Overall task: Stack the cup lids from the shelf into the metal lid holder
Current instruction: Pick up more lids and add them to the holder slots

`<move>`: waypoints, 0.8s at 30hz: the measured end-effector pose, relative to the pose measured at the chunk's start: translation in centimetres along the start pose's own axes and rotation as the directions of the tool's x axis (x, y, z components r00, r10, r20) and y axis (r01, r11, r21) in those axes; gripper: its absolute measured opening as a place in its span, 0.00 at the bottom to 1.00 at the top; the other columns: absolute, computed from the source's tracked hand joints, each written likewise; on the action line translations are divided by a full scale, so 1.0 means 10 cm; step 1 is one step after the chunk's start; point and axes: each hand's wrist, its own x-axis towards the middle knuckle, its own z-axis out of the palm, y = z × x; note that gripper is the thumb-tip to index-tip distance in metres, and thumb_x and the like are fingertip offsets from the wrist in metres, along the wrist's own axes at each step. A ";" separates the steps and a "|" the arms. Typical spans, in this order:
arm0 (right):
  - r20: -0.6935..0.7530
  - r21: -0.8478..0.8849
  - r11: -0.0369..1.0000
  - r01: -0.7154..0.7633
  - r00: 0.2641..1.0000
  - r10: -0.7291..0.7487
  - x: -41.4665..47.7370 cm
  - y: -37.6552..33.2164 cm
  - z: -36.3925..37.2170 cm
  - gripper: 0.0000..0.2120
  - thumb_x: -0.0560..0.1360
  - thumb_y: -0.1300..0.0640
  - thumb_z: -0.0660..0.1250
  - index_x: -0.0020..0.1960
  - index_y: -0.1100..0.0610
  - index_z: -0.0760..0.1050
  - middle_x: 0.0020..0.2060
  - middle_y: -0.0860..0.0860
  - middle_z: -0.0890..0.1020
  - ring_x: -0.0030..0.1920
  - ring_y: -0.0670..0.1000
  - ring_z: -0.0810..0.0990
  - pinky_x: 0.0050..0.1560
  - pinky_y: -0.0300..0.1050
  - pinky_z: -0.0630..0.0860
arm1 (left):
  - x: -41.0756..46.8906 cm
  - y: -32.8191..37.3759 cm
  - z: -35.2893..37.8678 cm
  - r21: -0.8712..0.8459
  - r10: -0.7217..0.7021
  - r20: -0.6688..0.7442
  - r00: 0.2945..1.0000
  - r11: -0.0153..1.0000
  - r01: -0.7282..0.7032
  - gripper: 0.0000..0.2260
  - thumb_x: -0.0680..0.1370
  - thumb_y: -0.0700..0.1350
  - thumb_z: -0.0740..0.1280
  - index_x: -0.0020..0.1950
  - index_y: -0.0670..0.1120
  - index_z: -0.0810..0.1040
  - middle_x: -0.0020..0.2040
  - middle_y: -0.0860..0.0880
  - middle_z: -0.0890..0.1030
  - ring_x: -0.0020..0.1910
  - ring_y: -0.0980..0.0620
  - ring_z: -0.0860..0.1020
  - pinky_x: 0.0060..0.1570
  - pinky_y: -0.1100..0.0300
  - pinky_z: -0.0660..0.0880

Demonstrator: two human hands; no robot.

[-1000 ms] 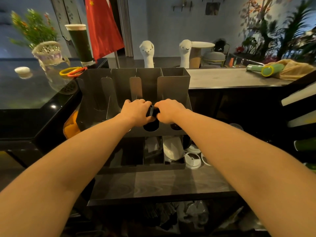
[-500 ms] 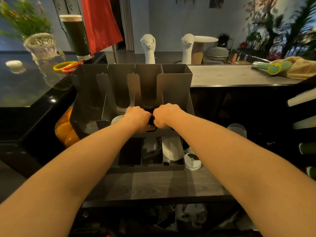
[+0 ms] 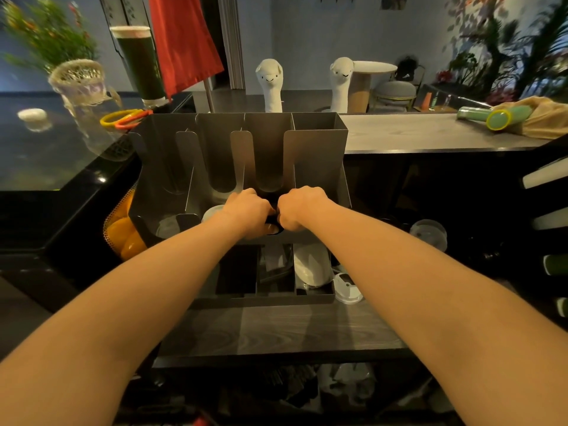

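While both hands are down in the holder, the head view, the only one, lists as follows.

1. Metal lid holder (image 3: 316,155): grey sheet-metal box with four upright slots, each with a rounded cut-out at the front. It stands behind and above the tray (image 3: 267,299) on the shelf (image 3: 276,330).
2. Dark lids (image 3: 272,225): black, low at the mouth of the third slot from the left, between the two hands. The knuckles hide most of them, so whether this is one lid or a small stack cannot be told.
3. Left hand (image 3: 249,210): fingers curled, gripping the left edge of the dark lids.
4. Right hand (image 3: 299,207): fingers curled, gripping the right edge, knuckles almost touching the left hand's.
5. White lid (image 3: 212,212): at the bottom of the second slot, just beside the left hand.
6. Clear lid (image 3: 167,227): at the bottom of the first slot.
7. Spare white lids (image 3: 312,269): in the tray's right compartment.
8. Stray lid (image 3: 347,292): on the shelf, touching or just beside the tray's right corner.

Handling, as judged: the lids look like thin moulded plastic, so very light, springy, stiffer at the rim than the centre, and smooth enough to slide and fan apart. They are best held at opposite rims with light pressure, since a hard squeeze may buckle them. They should also be kept level so the edges clear the metal slot walls.
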 end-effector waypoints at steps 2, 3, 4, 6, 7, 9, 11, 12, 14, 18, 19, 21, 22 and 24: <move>-0.009 -0.012 1.000 -0.004 1.000 0.004 0.00 -0.01 0.00 0.07 0.80 0.50 0.60 0.50 0.53 0.71 0.37 0.50 0.71 0.42 0.54 0.74 0.44 0.51 0.69 | -0.01 0.02 0.00 0.018 -0.004 -0.013 1.000 1.000 0.005 0.18 0.79 0.62 0.63 0.65 0.56 0.78 0.57 0.53 0.80 0.59 0.49 0.71 0.59 0.50 0.74; -0.011 -0.019 1.000 -0.007 1.000 0.007 0.00 -0.02 0.00 0.07 0.81 0.50 0.60 0.50 0.53 0.71 0.38 0.50 0.72 0.42 0.54 0.74 0.43 0.51 0.69 | -0.01 0.03 -0.01 0.032 -0.004 -0.015 1.000 0.999 0.004 0.18 0.79 0.63 0.63 0.66 0.57 0.77 0.57 0.53 0.80 0.60 0.48 0.71 0.60 0.50 0.73; -0.011 -0.027 1.000 -0.007 1.000 0.006 0.00 -0.02 0.00 0.07 0.81 0.50 0.60 0.50 0.53 0.71 0.39 0.51 0.72 0.43 0.54 0.74 0.44 0.51 0.69 | -0.01 0.03 -0.02 0.046 -0.005 -0.007 1.000 0.999 0.005 0.18 0.79 0.63 0.62 0.66 0.57 0.76 0.57 0.53 0.79 0.61 0.48 0.70 0.61 0.49 0.72; -0.016 -0.037 0.999 -0.001 1.000 0.001 -0.01 -0.02 -0.01 0.07 0.81 0.50 0.60 0.50 0.53 0.71 0.41 0.51 0.73 0.43 0.54 0.75 0.44 0.51 0.69 | -0.02 0.04 -0.05 0.045 -0.013 0.008 1.000 0.999 0.013 0.17 0.79 0.63 0.62 0.64 0.57 0.76 0.57 0.52 0.79 0.63 0.47 0.70 0.65 0.44 0.67; -0.025 -0.038 0.999 0.005 1.000 -0.006 -0.01 -0.01 -0.01 0.06 0.81 0.50 0.60 0.51 0.53 0.71 0.41 0.51 0.73 0.43 0.55 0.74 0.43 0.51 0.69 | -0.03 0.04 -0.07 0.023 -0.014 -0.003 1.000 1.000 0.014 0.17 0.79 0.63 0.63 0.63 0.56 0.76 0.55 0.52 0.79 0.63 0.46 0.71 0.66 0.41 0.64; -0.067 -0.023 1.000 0.021 0.997 -0.023 -0.04 0.01 0.00 0.07 0.81 0.50 0.60 0.52 0.53 0.73 0.42 0.51 0.74 0.43 0.54 0.75 0.42 0.51 0.70 | -0.06 0.02 -0.10 -0.044 -0.009 -0.066 0.998 0.999 0.006 0.15 0.78 0.61 0.65 0.59 0.55 0.78 0.53 0.52 0.80 0.61 0.47 0.74 0.67 0.39 0.62; -0.139 0.018 0.999 0.035 0.990 -0.032 -0.07 0.04 0.00 0.10 0.80 0.49 0.61 0.56 0.54 0.75 0.44 0.51 0.76 0.41 0.54 0.75 0.40 0.50 0.70 | -0.13 -0.01 -0.13 -0.089 0.003 -0.168 0.986 0.996 -0.018 0.13 0.78 0.58 0.67 0.57 0.53 0.80 0.52 0.52 0.81 0.59 0.48 0.76 0.68 0.38 0.62; -0.182 0.034 0.999 0.042 0.983 -0.035 -0.09 0.04 0.01 0.11 0.80 0.49 0.61 0.57 0.54 0.76 0.46 0.51 0.77 0.41 0.54 0.76 0.40 0.50 0.70 | -0.18 -0.04 -0.13 -0.101 0.012 -0.221 0.975 0.994 -0.035 0.13 0.77 0.57 0.68 0.57 0.52 0.80 0.51 0.52 0.81 0.58 0.48 0.77 0.68 0.40 0.63; -0.277 0.058 0.996 0.067 0.960 -0.048 -0.14 0.06 0.03 0.12 0.79 0.49 0.62 0.58 0.53 0.76 0.48 0.51 0.77 0.41 0.54 0.75 0.39 0.49 0.69 | -0.29 -0.08 -0.13 -0.123 0.029 -0.334 0.942 0.990 -0.074 0.12 0.77 0.55 0.70 0.55 0.50 0.82 0.51 0.51 0.82 0.58 0.48 0.77 0.66 0.43 0.67; -0.466 0.174 0.974 0.148 0.883 -0.051 -0.31 0.05 0.13 0.12 0.78 0.53 0.66 0.60 0.53 0.73 0.51 0.51 0.74 0.42 0.53 0.76 0.38 0.46 0.73 | -0.52 -0.10 -0.13 -0.158 0.025 -0.525 0.851 0.979 -0.127 0.12 0.76 0.53 0.71 0.54 0.46 0.83 0.51 0.47 0.82 0.53 0.48 0.77 0.51 0.54 0.75; -0.497 0.200 0.967 0.161 0.867 -0.041 -0.37 0.03 0.16 0.13 0.77 0.54 0.67 0.60 0.53 0.73 0.51 0.51 0.75 0.43 0.53 0.76 0.39 0.46 0.74 | -0.58 -0.08 -0.13 -0.184 0.012 -0.539 0.842 0.974 -0.131 0.12 0.77 0.52 0.71 0.55 0.46 0.83 0.51 0.47 0.82 0.51 0.48 0.77 0.48 0.56 0.75; -0.541 0.237 0.958 0.164 0.841 -0.010 -0.47 -0.02 0.22 0.14 0.75 0.56 0.69 0.58 0.53 0.72 0.50 0.51 0.75 0.44 0.53 0.76 0.39 0.47 0.75 | -0.67 -0.02 -0.11 -0.253 -0.027 -0.531 0.847 0.959 -0.128 0.12 0.77 0.53 0.70 0.56 0.47 0.82 0.48 0.49 0.81 0.47 0.51 0.78 0.44 0.59 0.76; -0.556 0.252 0.955 0.156 0.831 0.011 -0.53 -0.04 0.26 0.13 0.74 0.56 0.69 0.57 0.53 0.72 0.49 0.51 0.75 0.44 0.52 0.75 0.38 0.47 0.73 | -0.72 0.02 -0.10 -0.281 -0.044 -0.515 0.856 0.952 -0.120 0.12 0.78 0.53 0.69 0.56 0.47 0.81 0.46 0.50 0.81 0.44 0.52 0.78 0.43 0.58 0.78; -0.556 0.297 0.945 0.134 0.830 0.057 -0.64 -0.08 0.36 0.12 0.74 0.57 0.68 0.56 0.53 0.71 0.48 0.50 0.75 0.44 0.52 0.74 0.38 0.46 0.70 | -0.79 0.09 -0.07 -0.325 -0.072 -0.463 0.883 0.941 -0.094 0.12 0.78 0.53 0.69 0.56 0.48 0.81 0.43 0.52 0.81 0.40 0.54 0.79 0.41 0.56 0.80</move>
